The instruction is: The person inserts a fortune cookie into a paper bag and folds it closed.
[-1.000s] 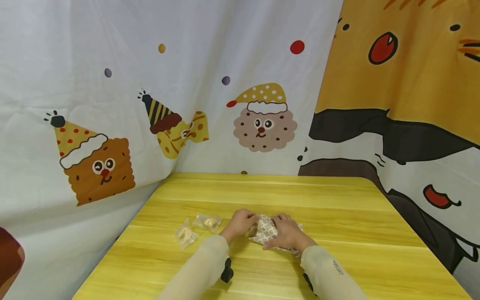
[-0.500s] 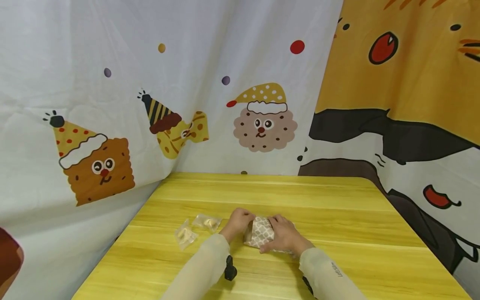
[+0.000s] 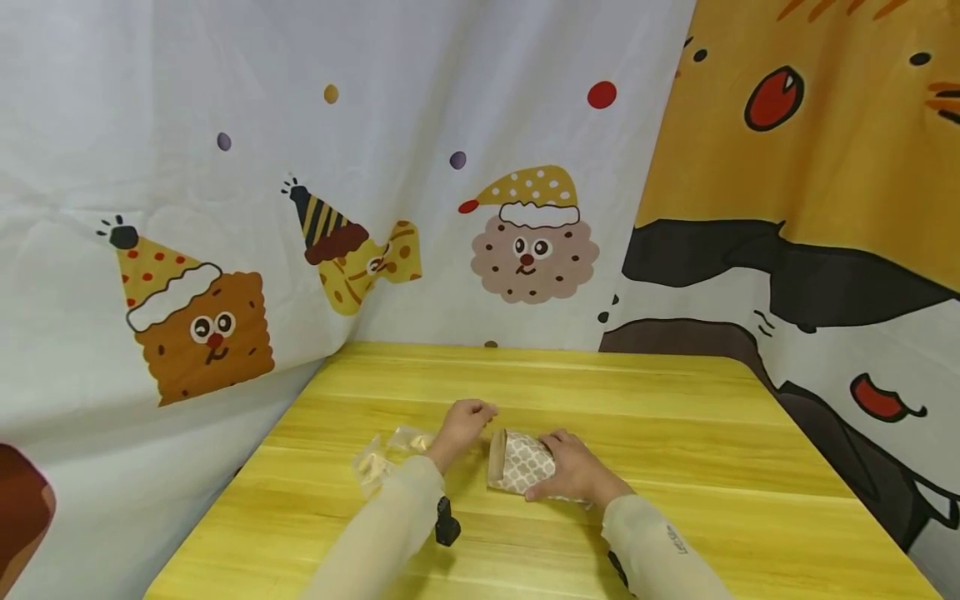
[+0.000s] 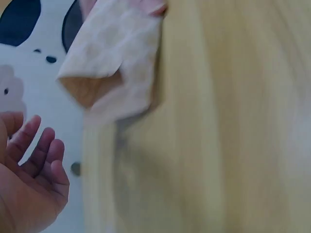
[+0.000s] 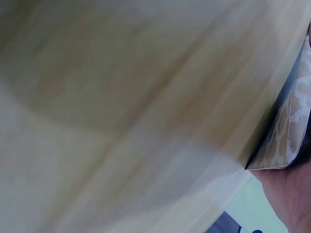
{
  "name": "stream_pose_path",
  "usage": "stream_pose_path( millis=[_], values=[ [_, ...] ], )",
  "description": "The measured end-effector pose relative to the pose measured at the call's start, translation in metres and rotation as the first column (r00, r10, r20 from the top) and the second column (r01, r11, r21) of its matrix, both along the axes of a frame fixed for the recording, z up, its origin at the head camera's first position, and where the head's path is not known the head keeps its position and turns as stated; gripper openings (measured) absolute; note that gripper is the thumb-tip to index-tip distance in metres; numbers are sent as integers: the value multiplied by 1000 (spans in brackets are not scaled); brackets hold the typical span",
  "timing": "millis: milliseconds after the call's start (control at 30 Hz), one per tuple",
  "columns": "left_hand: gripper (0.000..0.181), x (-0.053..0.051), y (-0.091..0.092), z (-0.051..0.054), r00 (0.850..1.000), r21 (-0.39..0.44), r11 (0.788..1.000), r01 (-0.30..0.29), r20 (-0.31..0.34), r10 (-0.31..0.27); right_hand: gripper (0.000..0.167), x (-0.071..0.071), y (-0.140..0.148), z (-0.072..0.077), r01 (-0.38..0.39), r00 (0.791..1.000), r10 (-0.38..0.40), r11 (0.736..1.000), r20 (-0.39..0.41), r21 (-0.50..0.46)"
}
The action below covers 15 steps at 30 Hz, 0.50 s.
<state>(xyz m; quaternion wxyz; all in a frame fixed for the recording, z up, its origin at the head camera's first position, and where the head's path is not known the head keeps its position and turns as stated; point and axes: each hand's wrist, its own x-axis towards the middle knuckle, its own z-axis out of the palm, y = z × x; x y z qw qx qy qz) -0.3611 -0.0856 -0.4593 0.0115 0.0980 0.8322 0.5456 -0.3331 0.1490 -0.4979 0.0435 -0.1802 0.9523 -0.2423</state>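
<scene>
A small paper bag (image 3: 527,463) with a beige-and-white lattice pattern lies on the table, its brown mouth turned toward the left. My right hand (image 3: 576,468) grips it from the right with fingers over the top and thumb at the near side. In the left wrist view the mouth of the paper bag (image 4: 116,53) gapes, showing brown inside. My left hand (image 3: 460,429) hovers just left of the bag, apart from it. Loosely bent fingers with nothing between them show on the left hand (image 4: 36,179) in its wrist view. Right fingertips are mostly hidden in the right wrist view.
Two clear wrappers with small pale-yellow pieces, a near wrapper (image 3: 371,467) and a far wrapper (image 3: 410,439), lie left of my left hand. The yellow wood-grain table (image 3: 600,392) meets a printed cloth backdrop (image 3: 420,325) at the back and left.
My left hand has let go of the bag's mouth edge and moved up and left. The bag's mouth now stands more open, while my right hand keeps its grip.
</scene>
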Motion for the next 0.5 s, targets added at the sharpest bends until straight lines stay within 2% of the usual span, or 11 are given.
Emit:
stream_pose_path(
  millis=[100,200,400,500],
  values=[
    [28,-3,-15,9,1000,-28,1000,14,-24,-15,112,2,2,0,15,1000,-15,1000,11,-7],
    [28,-6,-33,14,998,-57,998,21,-56,-24,111,3,4,1,32,999,-32,999,10,-10],
    [24,-10,-76,16,990,-150,989,-8,-140,-14,109,4,5,2,39,999,-39,999,-16,6],
    [24,-9,-97,16,987,-193,981,-10,-156,-21,109,5,4,0,35,999,-35,999,-19,17]
  ],
)
